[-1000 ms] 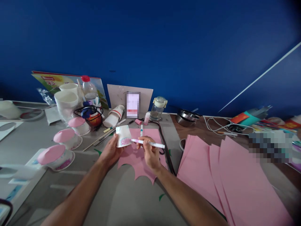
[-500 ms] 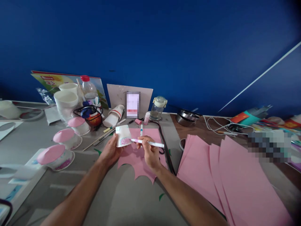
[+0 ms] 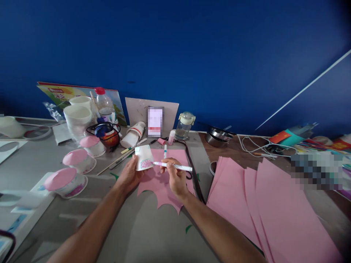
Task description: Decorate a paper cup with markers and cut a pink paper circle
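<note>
Over the grey table, above the pink paper, the left hand had its grip closed on the cup, already part-coloured pink, and the right hand pinched the marker, tip at the colouring's right edge.

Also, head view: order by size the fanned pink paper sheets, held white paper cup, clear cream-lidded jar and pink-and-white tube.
Pink sheets
White cup and clear jar: too alike to rank
Tube

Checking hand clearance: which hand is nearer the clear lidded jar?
Right. The right hand is in front of the jar, slightly left; the left hand is in front too, farther left.
</note>
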A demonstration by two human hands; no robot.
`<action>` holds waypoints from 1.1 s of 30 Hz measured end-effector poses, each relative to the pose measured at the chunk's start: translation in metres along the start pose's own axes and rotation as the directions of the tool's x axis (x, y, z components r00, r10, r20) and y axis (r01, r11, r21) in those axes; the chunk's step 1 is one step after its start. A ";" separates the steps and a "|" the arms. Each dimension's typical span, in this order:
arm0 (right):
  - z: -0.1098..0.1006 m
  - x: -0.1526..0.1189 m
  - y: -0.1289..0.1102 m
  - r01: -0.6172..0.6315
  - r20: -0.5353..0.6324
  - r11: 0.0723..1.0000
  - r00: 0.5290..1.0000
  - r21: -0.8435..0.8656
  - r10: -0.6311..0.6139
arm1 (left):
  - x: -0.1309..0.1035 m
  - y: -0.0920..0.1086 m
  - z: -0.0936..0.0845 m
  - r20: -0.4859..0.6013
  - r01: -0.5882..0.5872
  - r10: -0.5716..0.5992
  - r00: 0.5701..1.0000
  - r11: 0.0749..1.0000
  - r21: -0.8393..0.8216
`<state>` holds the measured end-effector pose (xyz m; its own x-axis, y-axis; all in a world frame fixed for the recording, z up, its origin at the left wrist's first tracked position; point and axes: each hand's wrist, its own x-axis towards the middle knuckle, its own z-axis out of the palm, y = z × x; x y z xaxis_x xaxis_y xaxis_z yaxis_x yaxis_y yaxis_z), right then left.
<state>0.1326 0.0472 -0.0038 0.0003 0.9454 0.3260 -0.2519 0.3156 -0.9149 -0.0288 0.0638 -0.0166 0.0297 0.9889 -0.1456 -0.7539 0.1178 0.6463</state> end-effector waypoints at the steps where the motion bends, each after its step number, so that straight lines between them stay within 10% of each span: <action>1: 0.000 0.000 0.000 -0.005 -0.007 1.000 1.000 0.001 0.005 | 0.000 0.000 0.000 -0.001 -0.002 0.002 1.000 1.000 -0.002; 33: -0.003 0.000 0.000 0.000 0.050 1.000 0.999 -0.008 0.001 | 0.000 0.001 -0.001 -0.040 0.024 -0.023 0.999 1.000 0.017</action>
<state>0.1354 0.0472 -0.0044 -0.0486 0.9403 0.3368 -0.2445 0.3157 -0.9168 -0.0302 0.0640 -0.0169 0.0209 0.9814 -0.1907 -0.7419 0.1431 0.6551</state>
